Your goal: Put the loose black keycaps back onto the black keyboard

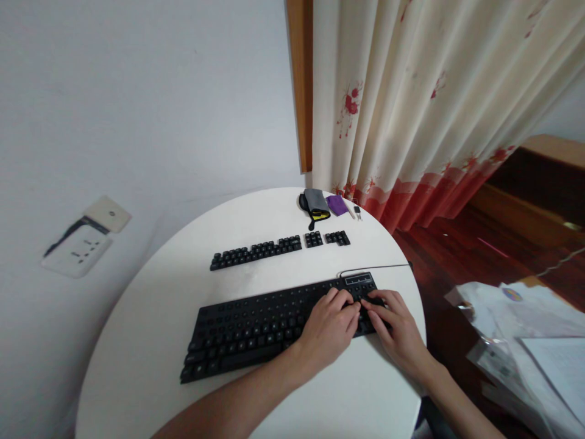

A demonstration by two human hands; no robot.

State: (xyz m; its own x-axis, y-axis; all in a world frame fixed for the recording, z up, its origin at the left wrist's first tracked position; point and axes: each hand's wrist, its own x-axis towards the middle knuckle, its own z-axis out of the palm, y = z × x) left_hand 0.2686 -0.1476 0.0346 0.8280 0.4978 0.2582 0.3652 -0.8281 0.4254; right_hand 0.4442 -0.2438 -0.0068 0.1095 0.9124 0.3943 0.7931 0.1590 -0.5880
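A black keyboard lies slightly slanted on the white round table. Its lower rows carry keycaps, while the upper rows look stripped down to small stems. Over the number pad at the right end, my left hand is curled, its fingertips closed together near the keys. My right hand meets it there from the right, thumb and fingers drawn in at the same spot. Anything between the fingertips is too small or too hidden to name. Behind the keyboard, loose black keycaps stand in rows, sorted into three groups.
At the table's back edge lie a grey pouch, a purple cloth and a small metal tool with a black top. A cable runs off the right edge. Plastic bags and papers are at the right, below a curtain.
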